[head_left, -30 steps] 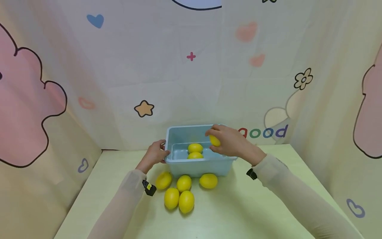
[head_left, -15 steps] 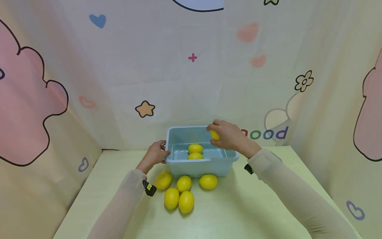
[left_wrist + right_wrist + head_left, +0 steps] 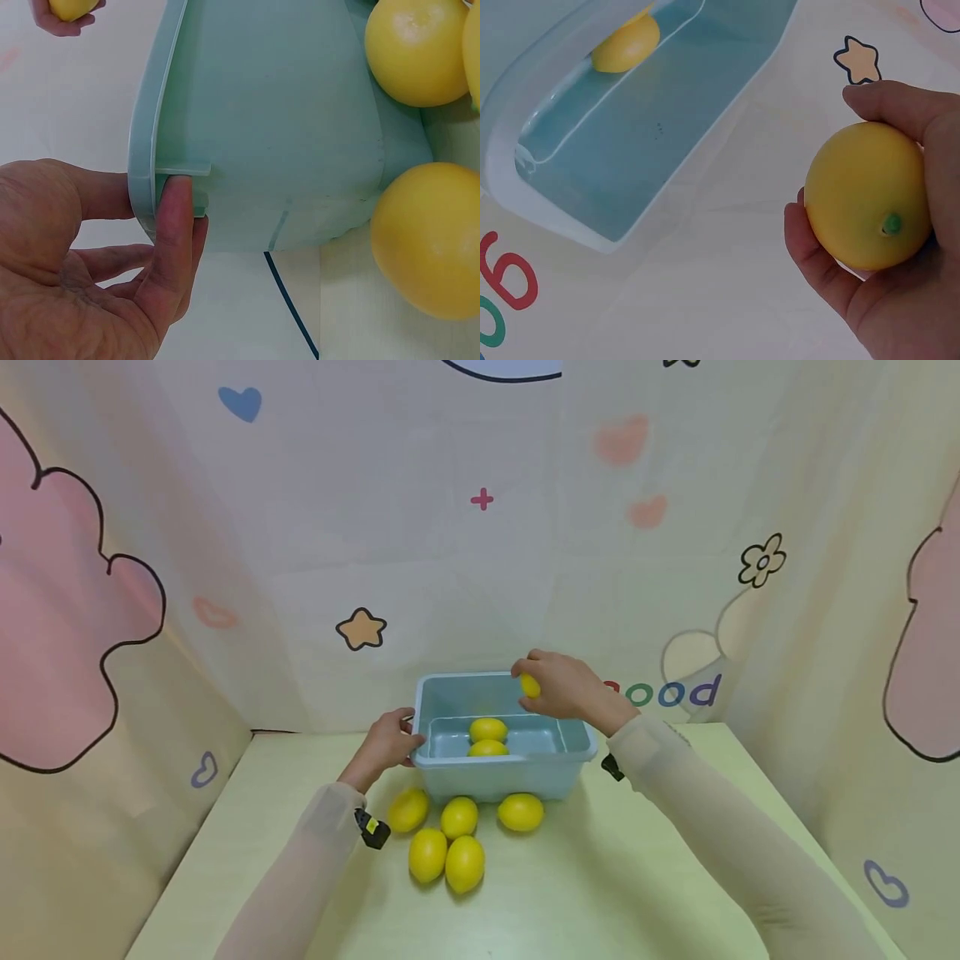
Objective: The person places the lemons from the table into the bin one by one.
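A: Status of the near zone?

B: Five smooth yellow plastic lemons (image 3: pixel 465 863) lie loose on the pale green counter (image 3: pixel 600 893), clustered between its near edge and the front wall of the light blue rectangular plastic bin (image 3: pixel 517 777). These remain outside the bin.

A: Bin contents?

B: Two lemons (image 3: pixel 488 729) rest on the bin floor, one behind the other, near the centre. The bin stands toward the counter's far edge.

A: Hand states?

B: The left hand (image 3: pixel 82 277) steadies the bin: its fingers (image 3: pixel 174 225) hook under the left rim handle, thumb on the outer wall. The right hand (image 3: pixel 566 685) holds one yellow lemon (image 3: pixel 868 196), fingers curled round it, above the bin's far rim.

A: Progress estimate?

B: Judged from this layout: two in, one in hand, five left.
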